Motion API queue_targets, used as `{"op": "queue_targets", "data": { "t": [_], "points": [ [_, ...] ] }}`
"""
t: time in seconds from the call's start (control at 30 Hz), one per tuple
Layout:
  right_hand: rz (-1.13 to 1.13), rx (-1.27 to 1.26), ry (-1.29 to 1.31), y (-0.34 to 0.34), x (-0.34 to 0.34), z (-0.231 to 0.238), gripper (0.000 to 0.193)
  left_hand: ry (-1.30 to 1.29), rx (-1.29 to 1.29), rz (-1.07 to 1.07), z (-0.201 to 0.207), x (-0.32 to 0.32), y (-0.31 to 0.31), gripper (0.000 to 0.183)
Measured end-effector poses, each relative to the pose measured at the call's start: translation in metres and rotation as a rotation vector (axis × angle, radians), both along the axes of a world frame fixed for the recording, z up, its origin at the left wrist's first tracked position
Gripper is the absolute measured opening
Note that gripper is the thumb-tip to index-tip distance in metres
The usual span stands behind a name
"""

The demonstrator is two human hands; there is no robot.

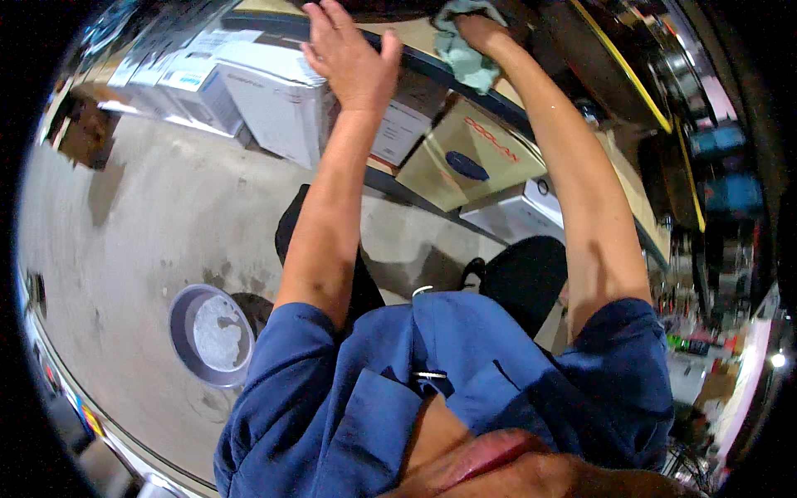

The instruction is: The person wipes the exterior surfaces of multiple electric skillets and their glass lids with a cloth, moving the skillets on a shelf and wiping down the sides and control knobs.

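Note:
A pale green cloth (466, 51) is bunched under my right hand (483, 33), which presses it onto a light wooden shelf board (412, 35) at the top of the view. Part of the cloth hangs over the dark front edge of that shelf. My left hand (353, 68) holds nothing; its fingers are spread beside the shelf's edge, above a white carton (270, 104). Whether the left fingertips touch the shelf I cannot tell.
Below the board stand a yellowish box (465, 158) and a white box (519, 212). More white cartons (195, 91) line up to the left. On the concrete floor (124, 249) a grey basin (178, 328) holds foamy water, with wet spots around it. Shelving with a yellow edge (635, 79) rises at right.

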State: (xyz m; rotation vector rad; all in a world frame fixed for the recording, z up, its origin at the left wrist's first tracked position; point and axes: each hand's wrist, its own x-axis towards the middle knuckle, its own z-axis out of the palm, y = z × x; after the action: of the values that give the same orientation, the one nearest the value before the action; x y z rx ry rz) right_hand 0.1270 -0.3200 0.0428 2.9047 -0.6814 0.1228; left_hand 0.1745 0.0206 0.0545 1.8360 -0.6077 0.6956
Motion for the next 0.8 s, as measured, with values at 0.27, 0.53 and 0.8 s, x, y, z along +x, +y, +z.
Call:
{"op": "queue_targets", "data": {
  "t": [0.27, 0.53, 0.8],
  "points": [
    [0.332, -0.202, -0.276, 0.158, -0.135, 0.036, 0.032, -0.125, -0.067, -0.014, -0.019, 0.011, -0.007, 0.090],
    [0.117, -0.251, -0.356, 0.187, -0.301, 0.037, 0.054, -0.295, -0.078, -0.127, -0.023, -0.031, -0.015, 0.077],
    [-0.127, -0.228, -0.584, 0.134, -0.475, 0.030, 0.053, -0.593, -0.083, -0.330, 0.005, -0.085, -0.028, 0.057]
  ]
}}
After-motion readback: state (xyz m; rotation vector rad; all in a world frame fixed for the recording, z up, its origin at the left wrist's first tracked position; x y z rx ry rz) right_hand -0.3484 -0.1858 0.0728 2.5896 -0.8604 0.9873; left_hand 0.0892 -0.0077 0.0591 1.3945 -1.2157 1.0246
